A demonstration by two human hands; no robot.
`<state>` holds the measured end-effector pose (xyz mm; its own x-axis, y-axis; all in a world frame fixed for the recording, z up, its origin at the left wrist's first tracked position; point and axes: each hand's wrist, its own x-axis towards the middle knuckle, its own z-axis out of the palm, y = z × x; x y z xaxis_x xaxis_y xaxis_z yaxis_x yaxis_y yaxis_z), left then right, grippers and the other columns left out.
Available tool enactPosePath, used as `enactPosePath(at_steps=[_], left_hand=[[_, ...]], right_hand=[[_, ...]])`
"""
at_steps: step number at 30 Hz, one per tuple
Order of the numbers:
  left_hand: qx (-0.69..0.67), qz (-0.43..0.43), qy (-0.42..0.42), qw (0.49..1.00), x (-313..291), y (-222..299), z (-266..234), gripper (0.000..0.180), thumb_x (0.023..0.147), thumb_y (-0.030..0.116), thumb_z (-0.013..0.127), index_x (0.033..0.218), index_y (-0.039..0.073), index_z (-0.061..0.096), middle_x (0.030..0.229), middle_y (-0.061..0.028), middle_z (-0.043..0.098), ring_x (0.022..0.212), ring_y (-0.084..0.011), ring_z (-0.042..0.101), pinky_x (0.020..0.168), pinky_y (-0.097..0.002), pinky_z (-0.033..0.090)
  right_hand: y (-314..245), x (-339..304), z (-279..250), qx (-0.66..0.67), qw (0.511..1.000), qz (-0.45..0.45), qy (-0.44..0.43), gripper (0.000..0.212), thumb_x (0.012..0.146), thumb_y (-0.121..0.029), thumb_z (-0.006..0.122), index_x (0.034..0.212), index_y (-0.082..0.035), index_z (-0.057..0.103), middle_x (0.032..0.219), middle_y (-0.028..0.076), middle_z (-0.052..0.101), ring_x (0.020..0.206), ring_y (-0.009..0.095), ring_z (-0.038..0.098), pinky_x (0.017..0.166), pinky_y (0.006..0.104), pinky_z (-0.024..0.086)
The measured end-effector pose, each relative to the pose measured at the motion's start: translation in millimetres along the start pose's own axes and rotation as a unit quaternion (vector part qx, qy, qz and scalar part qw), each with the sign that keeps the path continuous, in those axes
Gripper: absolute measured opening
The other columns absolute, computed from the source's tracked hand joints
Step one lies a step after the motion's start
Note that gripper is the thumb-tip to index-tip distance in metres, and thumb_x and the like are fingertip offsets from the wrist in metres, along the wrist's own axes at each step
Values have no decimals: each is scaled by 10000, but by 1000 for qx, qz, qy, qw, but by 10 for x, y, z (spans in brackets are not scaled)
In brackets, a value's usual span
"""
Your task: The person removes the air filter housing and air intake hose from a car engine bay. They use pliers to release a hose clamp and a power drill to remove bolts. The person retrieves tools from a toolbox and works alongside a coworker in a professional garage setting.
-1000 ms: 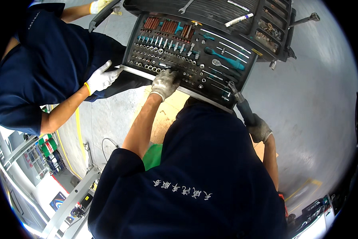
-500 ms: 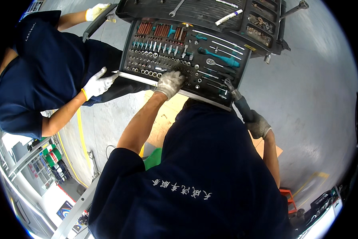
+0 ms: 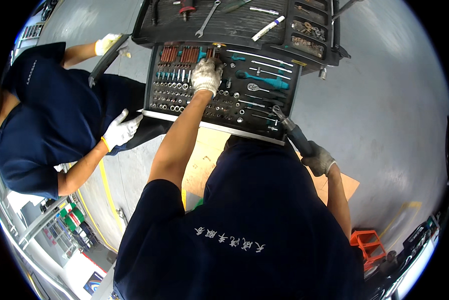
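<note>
My left hand [image 3: 207, 77], in a grey-white work glove, reaches over the tool drawer [image 3: 219, 130] at the far rows of red-brown bits [image 3: 189, 54]. Its fingers are curled downward, and the tips and anything in them are hidden. Sockets [image 3: 177, 108] in several rows lie in the black insert around my wrist. To the right in the drawer are a ratchet [image 3: 254, 87], a teal-handled tool [image 3: 264, 79] and long extension bars [image 3: 261, 56]. In my gloved right hand [image 3: 319, 159] is a dark power ratchet wrench [image 3: 298, 139], its silver head beside the drawer's right front corner.
Above the drawer, the black cart top [image 3: 159, 32] carries a wrench [image 3: 208, 19], a white marker [image 3: 268, 28] and compartments of small hardware [image 3: 307, 45]. At the left stands a co-worker [image 3: 59, 115] in white gloves. An orange-red rack [image 3: 368, 246] sits on the floor at lower right.
My left hand has moved from the sockets near the drawer's front edge to the bits at the far side. My right hand still holds the power ratchet wrench, and the view has shifted slightly.
</note>
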<state>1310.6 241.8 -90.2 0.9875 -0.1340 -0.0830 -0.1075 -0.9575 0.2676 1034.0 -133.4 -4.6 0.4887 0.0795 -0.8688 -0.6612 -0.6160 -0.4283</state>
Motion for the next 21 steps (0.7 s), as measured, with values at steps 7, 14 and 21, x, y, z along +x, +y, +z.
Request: enactPosePath(at_steps=[7, 14, 21], left_hand=[[73, -21, -40, 996, 219, 186, 29, 328, 918, 383, 724, 1148, 148, 714, 1178, -114, 700, 1140, -330, 667, 960, -480, 544], [121, 24, -54, 991, 154, 173, 119, 312, 931, 359, 703, 1140, 127, 712, 1149, -113, 698, 1131, -320, 660, 978, -461, 536], [-47, -77, 41, 995, -18, -10, -51, 306, 956, 283, 724, 1145, 43, 708, 1174, -155, 725, 1109, -336, 674, 1001, -439, 515]], right_hand=[[-12, -29, 14, 0, 1000, 25, -7, 564, 830, -337, 764, 1316, -97, 610, 1076, 163, 721, 1022, 307, 680, 912, 399, 523], [-179, -124, -45, 5, 1000, 28, 11, 517, 772, -165, 758, 1262, -62, 631, 1045, 133, 712, 1002, 276, 667, 906, 396, 522], [-293, -253, -271, 6, 1000, -7, 7, 571, 787, -292, 770, 1294, -64, 640, 1091, 179, 733, 1021, 309, 693, 929, 396, 532]])
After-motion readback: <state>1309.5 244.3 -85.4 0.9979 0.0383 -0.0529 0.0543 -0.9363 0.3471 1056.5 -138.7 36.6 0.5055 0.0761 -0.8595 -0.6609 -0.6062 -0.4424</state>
